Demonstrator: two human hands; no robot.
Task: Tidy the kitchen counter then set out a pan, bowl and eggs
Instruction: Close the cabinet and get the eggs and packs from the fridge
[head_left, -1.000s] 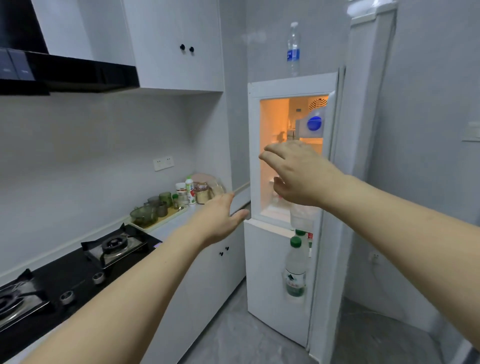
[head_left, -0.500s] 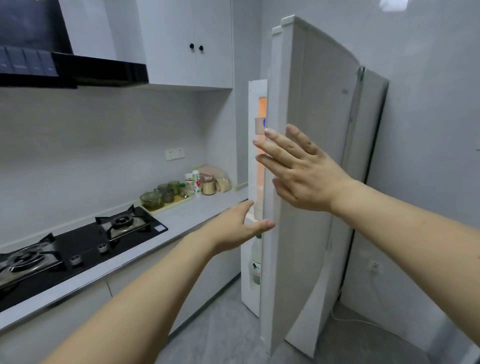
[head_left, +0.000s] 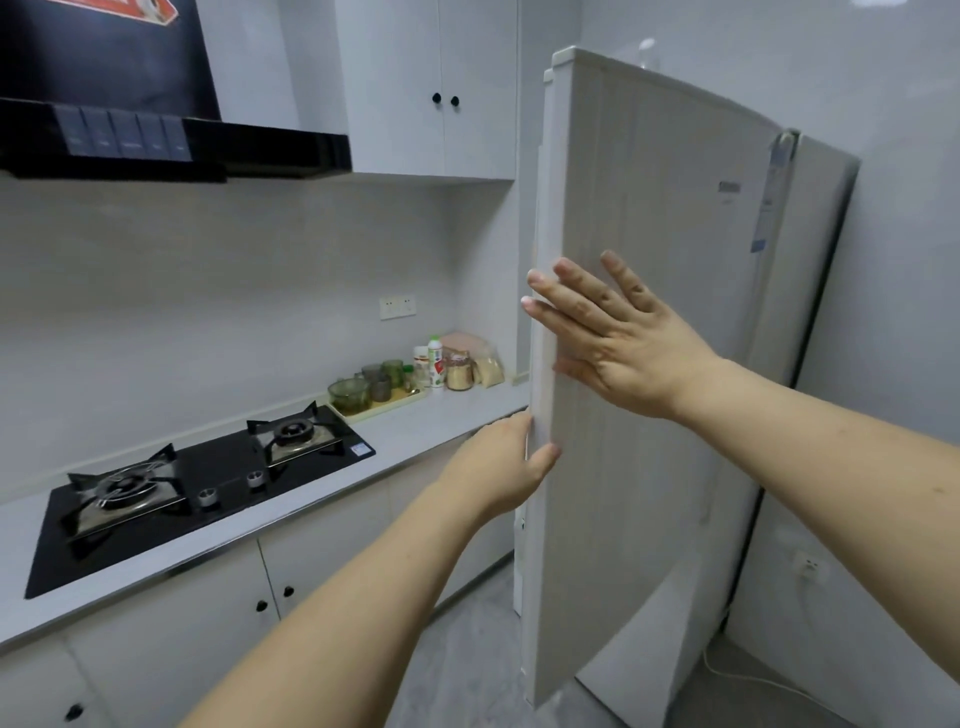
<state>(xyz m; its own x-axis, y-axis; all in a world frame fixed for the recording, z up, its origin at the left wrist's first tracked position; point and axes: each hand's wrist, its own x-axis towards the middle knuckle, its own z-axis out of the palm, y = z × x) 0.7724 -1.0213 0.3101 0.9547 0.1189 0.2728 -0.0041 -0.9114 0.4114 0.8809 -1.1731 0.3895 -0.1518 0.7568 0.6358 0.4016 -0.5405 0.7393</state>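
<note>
The pale fridge door (head_left: 649, 364) stands edge-on in front of me, nearly closed against the fridge body (head_left: 810, 270). My right hand (head_left: 618, 343) lies flat on the door's outer face with straight, spread fingers. Lower down, my left hand (head_left: 498, 467) grips the door's left edge, thumb on the front and fingers behind. The fridge interior is hidden. No pan, bowl or eggs are in sight.
A grey counter (head_left: 426, 426) runs along the left wall with a black two-burner gas hob (head_left: 197, 483). At its far end sits a tray of green glass jars (head_left: 363, 395) beside bottles and food containers (head_left: 452, 366). White cabinets hang above, a black range hood (head_left: 171, 140) over the hob.
The fridge door has swung from wide open to almost closed. My right hand has come flat onto its face and my left hand has taken hold of its edge.
</note>
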